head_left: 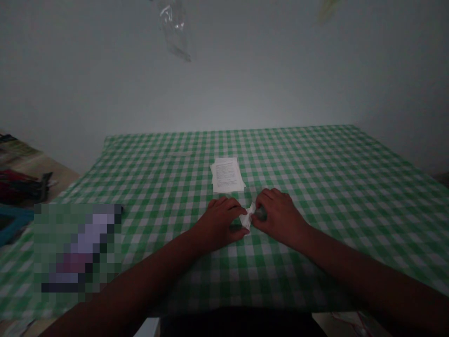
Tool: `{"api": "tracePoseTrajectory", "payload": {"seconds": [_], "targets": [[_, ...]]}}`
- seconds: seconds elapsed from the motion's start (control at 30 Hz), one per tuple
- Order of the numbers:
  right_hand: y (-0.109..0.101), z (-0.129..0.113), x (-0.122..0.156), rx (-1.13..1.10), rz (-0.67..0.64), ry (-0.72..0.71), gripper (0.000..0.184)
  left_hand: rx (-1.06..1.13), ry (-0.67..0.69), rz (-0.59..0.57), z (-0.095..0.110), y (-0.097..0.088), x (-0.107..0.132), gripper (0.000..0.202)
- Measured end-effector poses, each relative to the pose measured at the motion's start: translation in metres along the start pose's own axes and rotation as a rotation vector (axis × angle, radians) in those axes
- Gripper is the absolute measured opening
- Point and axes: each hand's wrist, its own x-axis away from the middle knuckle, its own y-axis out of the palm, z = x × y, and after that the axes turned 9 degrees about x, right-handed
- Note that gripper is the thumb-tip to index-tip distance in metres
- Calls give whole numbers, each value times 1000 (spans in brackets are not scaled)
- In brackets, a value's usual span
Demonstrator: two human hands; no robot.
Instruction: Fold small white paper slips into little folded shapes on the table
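Note:
A small crumpled piece of white paper is between my two hands, just above or on the green-and-white checked tablecloth. My left hand grips the paper's left side, with the thumb below and the fingers above. On the other side, my right hand has its curled fingertips on the paper's right edge. A dull grey-green patch shows inside the curl of the right hand; I cannot tell whether it is an object or the cloth. Just beyond the hands lies a small stack of printed white sheets.
A pixelated dark-edged flat object lies at the table's left. Toward the back left is a thin pale strip. A clear plastic bag hangs on the wall. Beyond the left edge are a blue item and dark red things.

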Motion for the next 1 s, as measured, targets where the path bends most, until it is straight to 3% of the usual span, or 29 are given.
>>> {"api": "tracePoseTrajectory", "payload": {"seconds": [0.17, 0.43, 0.67, 0.87, 1.0], "targets": [[5, 15, -12, 0, 36, 113, 19, -7, -5, 8, 1, 0, 0, 42], [-1, -14, 5, -37, 8, -20, 20, -17, 6, 34, -1, 3, 0, 39], [6, 16, -14, 10, 55, 137, 21, -8, 14, 34, -1, 2, 0, 44], [3, -2, -3, -34, 42, 13, 19, -30, 40, -5, 0, 0, 0, 47], [5, 9, -9, -9, 52, 86, 20, -23, 55, -10, -2, 0, 1, 43]]}}
